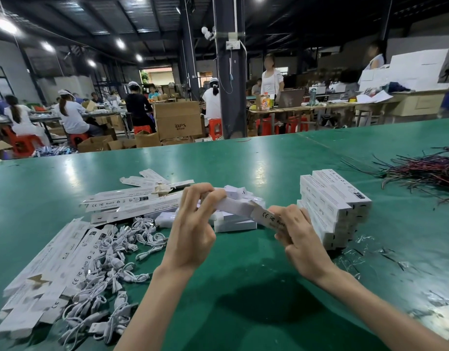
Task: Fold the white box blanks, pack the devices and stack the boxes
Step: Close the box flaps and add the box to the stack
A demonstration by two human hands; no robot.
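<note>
Both my hands hold one long white box (239, 207) above the green table (243, 287). My left hand (194, 224) pinches its far end with curled fingers. My right hand (298, 236) grips the near end, where CE, FC and RoHS marks show. Flat white box blanks (132, 202) lie fanned out behind my left hand, and more blanks (43, 274) lie at the lower left. A heap of white cables (114, 262) spreads between them. White devices (233, 224) lie flat under the held box. A stack of closed boxes (334, 209) stands to the right.
A tangle of red and black wires (425, 171) lies at the far right of the table. Clear plastic scraps (385, 274) litter the right front. Beyond the table's far edge, people sit on red stools among cardboard cartons (177, 120), and a dark pillar (229, 72) rises.
</note>
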